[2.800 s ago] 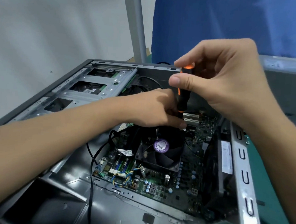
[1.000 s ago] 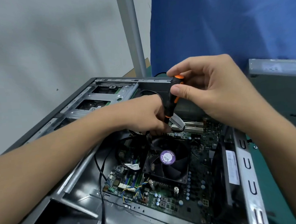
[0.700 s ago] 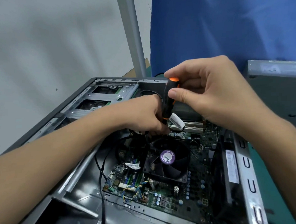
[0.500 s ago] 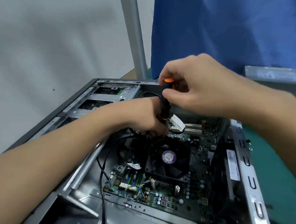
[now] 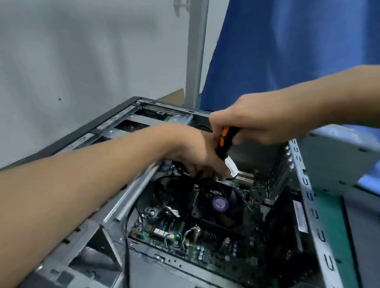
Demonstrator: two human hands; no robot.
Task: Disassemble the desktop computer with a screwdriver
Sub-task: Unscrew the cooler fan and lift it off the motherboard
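Note:
An open desktop computer case [image 5: 306,195] lies on its side with the motherboard [image 5: 214,250] exposed. A black CPU fan [image 5: 219,205] with a purple sticker sits in the middle of the board. My right hand [image 5: 256,122] grips the top of a black and orange screwdriver [image 5: 225,142], which points down into the case behind the fan. My left hand [image 5: 196,152] reaches in beside the shaft, its fingers curled down among black cables [image 5: 165,189] next to a white cable tag [image 5: 231,167]. The screwdriver tip is hidden behind my left hand.
Metal drive bays [image 5: 139,120] fill the case's far left. A grey metal box [image 5: 339,155] lies to the right on a green mat [image 5: 329,224]. A grey post [image 5: 198,44] and a blue cloth [image 5: 289,39] stand behind the case, with a white wall [image 5: 69,51] to the left.
My right hand has turned over the screwdriver handle, and its forearm now comes in level from the right. The view has swung a little leftward. My left hand stays by the shaft.

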